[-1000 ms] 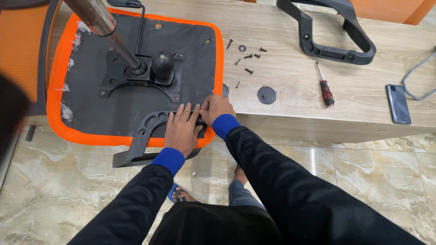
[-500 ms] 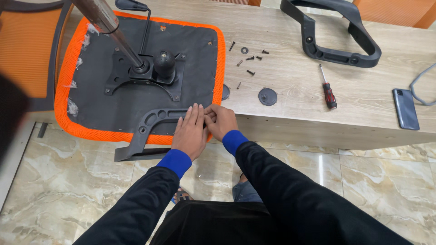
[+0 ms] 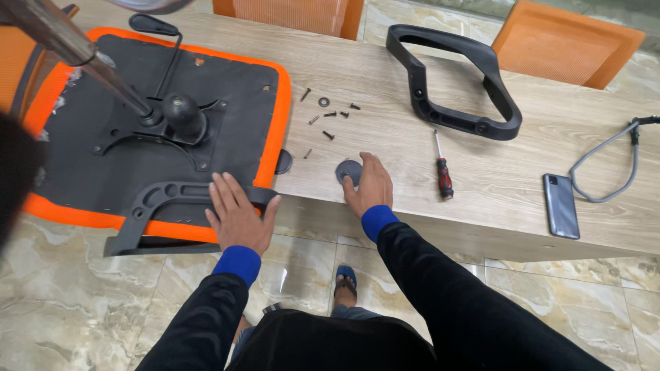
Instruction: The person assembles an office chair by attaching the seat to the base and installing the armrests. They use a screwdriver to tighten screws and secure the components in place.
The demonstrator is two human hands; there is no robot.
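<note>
left hand (image 3: 237, 216) lies flat and open on the black armrest (image 3: 165, 206) over the upturned orange seat (image 3: 155, 134), right hand (image 3: 370, 184) open, fingers touching the round black cap (image 3: 346, 170) just right of the seat

black long sleeves with blue cuffs, bare hands (image 3: 237, 218), blue sandals

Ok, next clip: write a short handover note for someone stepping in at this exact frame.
Left hand: flat on the black armrest bracket lying on the upturned orange seat.
Right hand: fingers on the round black disc on the table, nothing gripped.
Loose screws and screwdriver lie unused; second armrest sits apart.
Whether the bracket is fastened cannot be seen.
</note>
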